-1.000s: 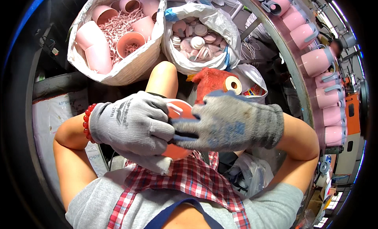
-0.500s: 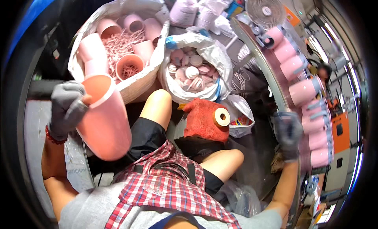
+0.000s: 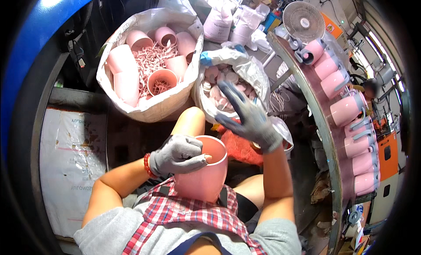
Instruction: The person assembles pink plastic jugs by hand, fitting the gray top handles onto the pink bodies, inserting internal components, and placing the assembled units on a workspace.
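My left hand point(image 3: 177, 156), in a grey glove, grips the rim of a pink plastic jug body point(image 3: 202, 178) and holds it over my lap. Its mouth faces up and away from me, and no handle shows on it. My right hand point(image 3: 252, 121), gloved in grey too, is raised beyond the jug with its fingers spread and nothing in them. Behind that hand lies a red cloth-covered block point(image 3: 239, 146), partly hidden. A white sack of round pink and white discs point(image 3: 215, 95) stands just past my right fingertips.
A large white sack point(image 3: 153, 108) at the far left holds pink jug bodies and shavings. Along the right runs a bench point(image 3: 326, 136) carrying a row of pink jugs point(image 3: 346, 110) with grey handles. A fan point(image 3: 303, 21) stands at the back; a plastic-wrapped stack point(image 3: 74, 167) lies left.
The jug body has come from the left to the middle over my lap, held in my left hand. My right hand has left the bench edge and swung inward over the red block.
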